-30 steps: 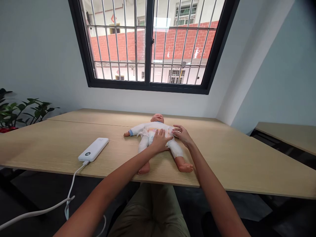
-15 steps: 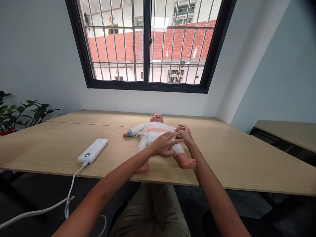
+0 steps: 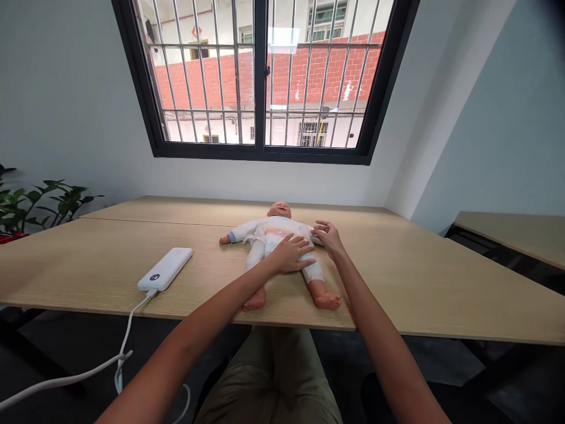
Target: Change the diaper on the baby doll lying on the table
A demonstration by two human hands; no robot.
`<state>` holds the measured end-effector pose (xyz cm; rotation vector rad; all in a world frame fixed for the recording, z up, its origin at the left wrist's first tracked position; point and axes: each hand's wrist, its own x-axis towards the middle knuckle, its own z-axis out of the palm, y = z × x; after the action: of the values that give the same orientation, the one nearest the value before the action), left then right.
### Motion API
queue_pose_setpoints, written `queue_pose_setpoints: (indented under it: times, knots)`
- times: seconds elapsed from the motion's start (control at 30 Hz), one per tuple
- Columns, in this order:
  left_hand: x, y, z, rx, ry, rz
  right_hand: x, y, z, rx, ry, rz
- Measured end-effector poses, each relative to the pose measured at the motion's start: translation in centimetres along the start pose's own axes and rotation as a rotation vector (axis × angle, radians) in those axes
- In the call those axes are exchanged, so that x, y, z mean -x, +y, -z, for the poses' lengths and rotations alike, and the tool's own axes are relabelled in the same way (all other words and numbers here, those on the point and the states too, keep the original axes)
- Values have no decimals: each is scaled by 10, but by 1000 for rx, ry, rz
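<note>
A baby doll (image 3: pixel 269 231) in white clothes and a diaper lies on its back on the wooden table (image 3: pixel 397 282), head toward the window, bare feet near the front edge. My left hand (image 3: pixel 289 254) rests flat on the doll's lower belly and diaper, fingers stretched out. My right hand (image 3: pixel 325 235) sits at the doll's right side, fingers curled and pinching the edge of the diaper or clothing there. What the fingers pinch is too small to see clearly.
A white power bank (image 3: pixel 165 269) lies left of the doll, its white cable (image 3: pixel 88 371) hanging off the front edge. A green plant (image 3: pixel 39 203) stands at far left. A barred window (image 3: pixel 265 76) is behind; another table (image 3: pixel 512 235) at right.
My left hand lifted and reached right across the doll half a second ago, then came back down flat on its belly. The doll's right leg shifted slightly. My right hand stayed at the doll's side.
</note>
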<state>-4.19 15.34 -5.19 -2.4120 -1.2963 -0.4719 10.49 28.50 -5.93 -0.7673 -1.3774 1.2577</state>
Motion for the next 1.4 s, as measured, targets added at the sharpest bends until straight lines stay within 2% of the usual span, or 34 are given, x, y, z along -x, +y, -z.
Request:
queue_pose_setpoints:
  times: [0.13,0.33,0.53,0.67,0.87,1.13,1.4]
  knots:
    - [-2,1,-1,-53,-24,14,0,-1,-1,9,4,15]
    - [-6,3,-6,-39,3,163,2,-6,-1,39,63,10]
    - [-13,1,-10,-51,18,207,9,-13,-6,-15,-56,-3]
    - [-24,-1,-12,-87,-16,203,10,-12,-8,-43,-75,-18]
    - [-34,2,-8,-56,-83,246,9,-5,-12,-13,-84,40]
    - [-9,25,-4,-124,19,158,16,-9,-20,38,-122,65]
    - [-6,29,-4,-117,-21,23,19,-4,-29,124,-167,61]
